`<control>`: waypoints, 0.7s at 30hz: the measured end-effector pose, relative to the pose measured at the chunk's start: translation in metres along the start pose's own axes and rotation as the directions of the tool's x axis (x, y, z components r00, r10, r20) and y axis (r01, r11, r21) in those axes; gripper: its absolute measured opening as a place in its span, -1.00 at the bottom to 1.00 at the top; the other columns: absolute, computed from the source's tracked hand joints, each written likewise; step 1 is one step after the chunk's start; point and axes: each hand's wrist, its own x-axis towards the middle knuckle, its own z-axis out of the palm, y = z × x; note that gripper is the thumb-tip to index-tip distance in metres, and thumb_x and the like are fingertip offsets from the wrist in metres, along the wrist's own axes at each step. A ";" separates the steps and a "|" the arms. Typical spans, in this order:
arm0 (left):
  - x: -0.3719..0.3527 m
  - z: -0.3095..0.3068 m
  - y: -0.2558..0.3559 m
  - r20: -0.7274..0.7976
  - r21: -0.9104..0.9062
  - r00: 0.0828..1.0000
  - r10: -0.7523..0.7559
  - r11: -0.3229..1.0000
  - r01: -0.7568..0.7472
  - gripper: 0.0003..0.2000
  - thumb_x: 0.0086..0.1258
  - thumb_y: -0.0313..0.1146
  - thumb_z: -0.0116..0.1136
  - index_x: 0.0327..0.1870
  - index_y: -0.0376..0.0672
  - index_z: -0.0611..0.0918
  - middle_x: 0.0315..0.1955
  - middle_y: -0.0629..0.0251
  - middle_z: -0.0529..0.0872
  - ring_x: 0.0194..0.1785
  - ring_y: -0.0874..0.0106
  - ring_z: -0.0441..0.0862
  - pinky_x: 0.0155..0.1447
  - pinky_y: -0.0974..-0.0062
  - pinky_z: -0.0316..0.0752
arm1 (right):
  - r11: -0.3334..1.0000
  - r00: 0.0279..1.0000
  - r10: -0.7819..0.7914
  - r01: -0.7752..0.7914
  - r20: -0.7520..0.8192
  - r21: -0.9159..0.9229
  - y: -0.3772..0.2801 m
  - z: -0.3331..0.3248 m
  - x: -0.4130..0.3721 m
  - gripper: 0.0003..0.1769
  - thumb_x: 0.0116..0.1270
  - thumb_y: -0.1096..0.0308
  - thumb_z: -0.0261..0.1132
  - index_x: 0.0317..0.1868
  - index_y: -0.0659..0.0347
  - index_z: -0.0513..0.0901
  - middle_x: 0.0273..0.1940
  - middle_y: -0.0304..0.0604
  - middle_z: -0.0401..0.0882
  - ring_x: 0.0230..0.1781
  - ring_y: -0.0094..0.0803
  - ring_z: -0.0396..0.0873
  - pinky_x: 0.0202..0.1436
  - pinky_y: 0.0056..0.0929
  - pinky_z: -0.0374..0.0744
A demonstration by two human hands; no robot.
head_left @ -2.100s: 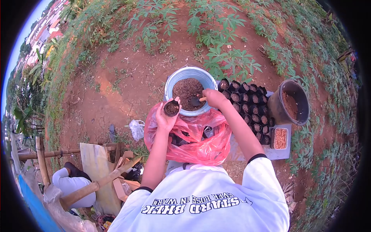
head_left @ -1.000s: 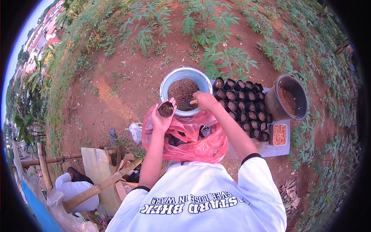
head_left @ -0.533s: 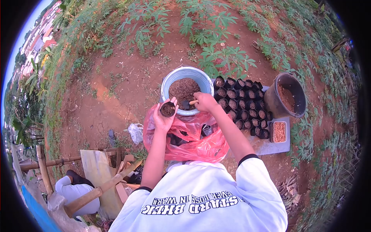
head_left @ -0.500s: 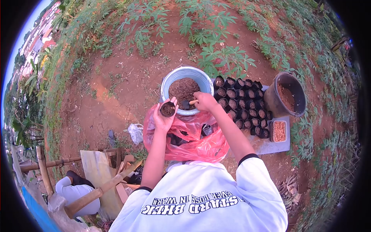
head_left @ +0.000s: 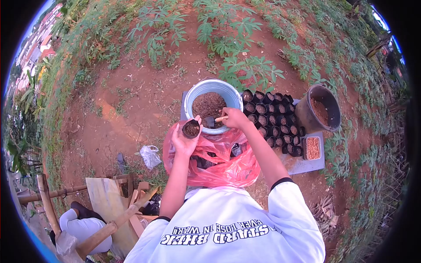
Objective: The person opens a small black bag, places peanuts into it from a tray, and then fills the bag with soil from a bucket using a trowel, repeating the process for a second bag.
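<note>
My left hand (head_left: 186, 139) holds a small black pot (head_left: 191, 129) upright with dark soil inside, just off the near left rim of a light blue bucket (head_left: 190, 95). Inside the bucket lies brown soil (head_left: 208, 105). My right hand (head_left: 234, 118) grips the wooden handle of a small trowel (head_left: 211, 122), whose dark blade rests at the soil in the bucket's near part. A torn pink plastic bag (head_left: 237, 168) lies below the bucket, with dark things inside it. Rows of black soil-filled pots (head_left: 272, 119) stand right of the bucket.
A dark bucket (head_left: 302, 115) with some soil stands at the right, behind a tray of orange-brown grains (head_left: 313, 148). A crumpled clear bag (head_left: 150, 157) lies on the ground at left. Bamboo poles (head_left: 112, 228) and another person (head_left: 83, 225) are at lower left. Leafy plants (head_left: 228, 30) grow ahead.
The view has shifted slightly. My left hand still holds the pot and my right hand the trowel; the blade has moved slightly left and down against the bucket.
</note>
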 end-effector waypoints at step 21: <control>-0.040 -0.002 0.053 0.025 -0.105 0.997 0.068 0.992 -0.065 -0.45 0.53 -0.14 -0.09 0.29 -0.51 0.44 0.43 -0.34 0.32 0.56 -0.14 0.20 0.59 -0.09 0.17 | 0.977 0.988 0.131 -0.115 -0.082 0.179 -0.018 0.005 -0.013 -0.80 0.22 0.39 0.32 -0.17 0.29 0.63 -0.37 -0.01 0.66 -0.31 -0.25 0.66 -0.18 -0.28 0.60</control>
